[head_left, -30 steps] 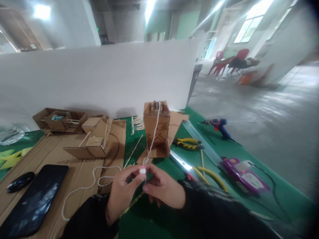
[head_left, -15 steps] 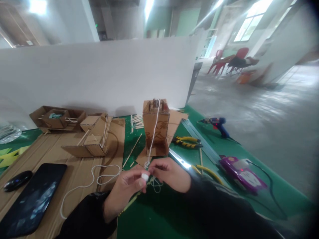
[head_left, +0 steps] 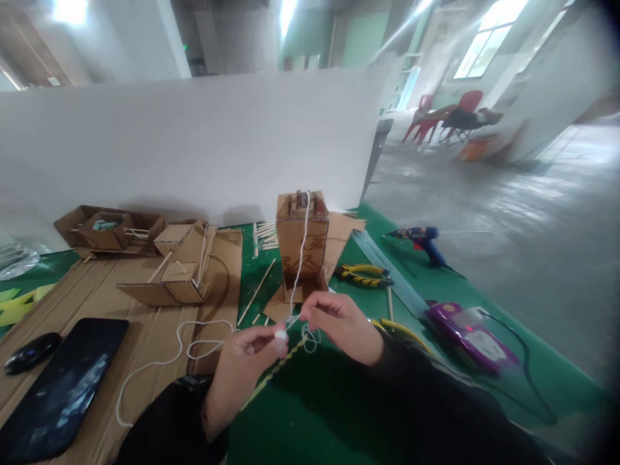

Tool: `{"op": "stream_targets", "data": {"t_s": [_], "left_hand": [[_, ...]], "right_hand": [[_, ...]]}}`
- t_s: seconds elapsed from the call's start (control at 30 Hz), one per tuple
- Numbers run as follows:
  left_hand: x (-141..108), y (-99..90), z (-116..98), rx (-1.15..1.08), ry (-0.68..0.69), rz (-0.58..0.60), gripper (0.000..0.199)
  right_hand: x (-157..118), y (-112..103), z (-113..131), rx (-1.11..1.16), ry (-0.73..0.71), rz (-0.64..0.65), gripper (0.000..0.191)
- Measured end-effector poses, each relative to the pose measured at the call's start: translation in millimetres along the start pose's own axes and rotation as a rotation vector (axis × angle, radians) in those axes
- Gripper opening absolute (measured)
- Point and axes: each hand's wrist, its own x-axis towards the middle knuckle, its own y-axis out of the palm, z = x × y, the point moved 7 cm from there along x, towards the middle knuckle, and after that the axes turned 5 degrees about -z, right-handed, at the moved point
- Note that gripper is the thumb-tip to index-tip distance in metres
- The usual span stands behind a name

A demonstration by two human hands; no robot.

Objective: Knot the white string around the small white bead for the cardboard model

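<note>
White string: drops from cardboard tower top to between the hands.
White nub: at left fingertips.
Left hand: thumb and fingers pinched on nub.
Right hand: fingertips closed on pale strand.
Right of tower: yellow-handled pliers.
Far left: phone on cardboard sheet.

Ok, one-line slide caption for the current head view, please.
Left hand holding a small white piece, right hand pinching thin strands beside it, before a cardboard tower draped with string.
</note>
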Motion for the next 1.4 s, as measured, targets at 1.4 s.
{"op": "stream_targets", "data": {"t_s": [1.4], "left_hand": [[-4.4, -2.2, -18.5, -0.061, 0.202, 0.069, 0.018]], "right_hand": [[-25.7, 39.3, 6.3, 0.054, -0.244, 0.385, 0.024]]}}
